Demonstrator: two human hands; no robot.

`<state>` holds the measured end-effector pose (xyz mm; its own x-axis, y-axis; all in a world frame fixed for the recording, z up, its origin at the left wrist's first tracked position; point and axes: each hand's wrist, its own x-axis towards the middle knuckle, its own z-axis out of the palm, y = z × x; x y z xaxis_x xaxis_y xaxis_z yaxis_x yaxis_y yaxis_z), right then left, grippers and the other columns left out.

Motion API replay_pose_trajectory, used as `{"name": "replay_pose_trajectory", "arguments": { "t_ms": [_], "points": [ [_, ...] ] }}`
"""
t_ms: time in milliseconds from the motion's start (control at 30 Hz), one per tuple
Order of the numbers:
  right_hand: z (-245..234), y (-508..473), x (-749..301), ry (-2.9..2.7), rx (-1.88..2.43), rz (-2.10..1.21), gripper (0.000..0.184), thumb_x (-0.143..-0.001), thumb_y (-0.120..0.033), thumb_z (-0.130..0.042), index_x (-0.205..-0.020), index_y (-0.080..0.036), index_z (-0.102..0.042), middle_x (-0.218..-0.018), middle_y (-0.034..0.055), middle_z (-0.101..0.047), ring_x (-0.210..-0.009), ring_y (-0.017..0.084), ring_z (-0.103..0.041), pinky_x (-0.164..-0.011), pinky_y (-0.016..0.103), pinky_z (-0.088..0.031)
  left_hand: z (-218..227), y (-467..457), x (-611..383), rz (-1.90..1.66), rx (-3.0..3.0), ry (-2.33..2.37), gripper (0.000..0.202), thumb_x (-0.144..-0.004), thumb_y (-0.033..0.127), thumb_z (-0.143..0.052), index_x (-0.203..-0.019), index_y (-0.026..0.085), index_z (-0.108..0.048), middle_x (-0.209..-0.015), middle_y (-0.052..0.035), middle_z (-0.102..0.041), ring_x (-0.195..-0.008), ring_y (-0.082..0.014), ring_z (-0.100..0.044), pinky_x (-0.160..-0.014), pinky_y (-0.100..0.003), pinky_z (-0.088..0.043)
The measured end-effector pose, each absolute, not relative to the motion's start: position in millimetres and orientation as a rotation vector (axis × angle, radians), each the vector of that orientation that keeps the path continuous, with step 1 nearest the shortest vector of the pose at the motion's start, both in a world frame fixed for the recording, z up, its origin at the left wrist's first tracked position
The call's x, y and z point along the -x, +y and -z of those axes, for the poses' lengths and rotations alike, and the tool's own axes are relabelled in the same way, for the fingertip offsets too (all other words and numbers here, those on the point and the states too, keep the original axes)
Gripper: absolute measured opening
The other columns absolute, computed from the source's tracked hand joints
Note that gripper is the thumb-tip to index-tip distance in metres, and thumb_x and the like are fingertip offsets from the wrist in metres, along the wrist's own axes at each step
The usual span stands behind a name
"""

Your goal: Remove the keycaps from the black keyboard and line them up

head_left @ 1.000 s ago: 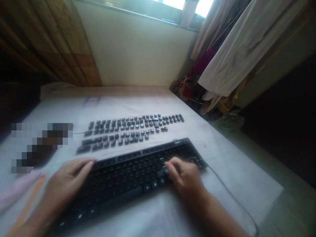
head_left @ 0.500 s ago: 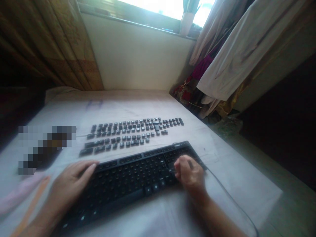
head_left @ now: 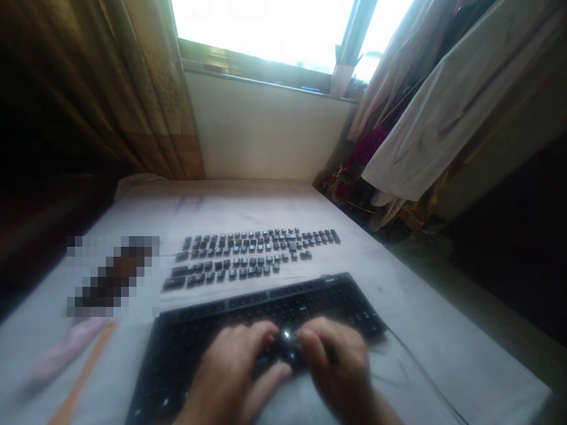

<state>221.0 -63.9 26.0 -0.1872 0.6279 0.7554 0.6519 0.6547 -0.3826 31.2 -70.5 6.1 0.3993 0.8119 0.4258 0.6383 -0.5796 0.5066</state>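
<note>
A black keyboard (head_left: 195, 321) lies slanted on the cloth-covered table, most of its keycaps off. Over its lower front part my two hands are close together, both blurred. My left hand (head_left: 234, 369) has its fingers on the keys and its thumb at the front edge, gripping the keyboard. Curled into a fist, my right hand (head_left: 339, 360) presses thumb and forefinger together beside a shiny dark piece (head_left: 287, 339), perhaps a keycap. What those fingers pinch is hidden. Behind the keyboard, loose black keycaps (head_left: 252, 261) lie in several rows.
A pixelated dark object (head_left: 110, 274) lies at the left, with pink cloth (head_left: 73, 348) and an orange strip (head_left: 88, 372) nearby. The keyboard's cable (head_left: 425, 375) runs to the lower right. Clothes (head_left: 411, 141) hang beyond the table's right edge; a curtain (head_left: 150, 100) hangs at the left.
My left hand has moved right, from the keyboard's left part to beside my right hand. My right hand has come slightly down toward the front edge. The view has shifted and tilted up a little.
</note>
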Motion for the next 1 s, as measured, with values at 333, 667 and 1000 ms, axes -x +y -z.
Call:
{"name": "replay_pose_trajectory", "arguments": {
  "t_ms": [333, 667, 1000],
  "points": [
    [-33.3, -46.0, -225.3, -1.891, 1.079, 0.038, 0.021, -0.093, -0.012, -0.048, -0.076, -0.019, -0.057, -0.077, 0.0055, -0.067, -0.073, 0.017, -0.068, -0.069, 0.026, -0.052, -8.8, -56.9, -22.9, -0.907, -1.919, 1.351, 0.014, -0.089, 0.038, -0.058, -0.093, 0.026, -0.066, -0.075, 0.0048, -0.073, -0.066, -0.0123, -0.069, -0.062, -0.018, -0.052],
    [-26.4, -35.1, -233.9, -2.151, 0.982, -0.372, 0.022, -0.088, -0.016, -0.061, -0.108, -0.02, -0.067, -0.086, 0.0045, -0.066, -0.071, 0.015, -0.067, -0.062, 0.023, -0.053, -15.1, -54.1, -20.8, -0.928, -1.642, 1.278, 0.016, -0.087, 0.038, -0.061, -0.091, 0.024, -0.068, -0.078, 0.0024, -0.075, -0.073, -0.0155, -0.072, -0.068, -0.02, -0.055],
    [-31.9, -2.4, -251.1, -2.247, 1.213, -0.371, 0.014, -0.086, -0.014, -0.059, -0.096, -0.02, -0.067, -0.091, 0.0048, -0.068, -0.081, 0.018, -0.067, -0.074, 0.028, -0.053, -6.0, -48.9, -17.7, -1.08, -1.887, 1.364, 0.034, -0.083, 0.035, -0.065, -0.116, 0.028, -0.063, -0.087, 0.0026, -0.078, -0.076, -0.0153, -0.075, -0.072, -0.022, -0.06]
  ]
}}
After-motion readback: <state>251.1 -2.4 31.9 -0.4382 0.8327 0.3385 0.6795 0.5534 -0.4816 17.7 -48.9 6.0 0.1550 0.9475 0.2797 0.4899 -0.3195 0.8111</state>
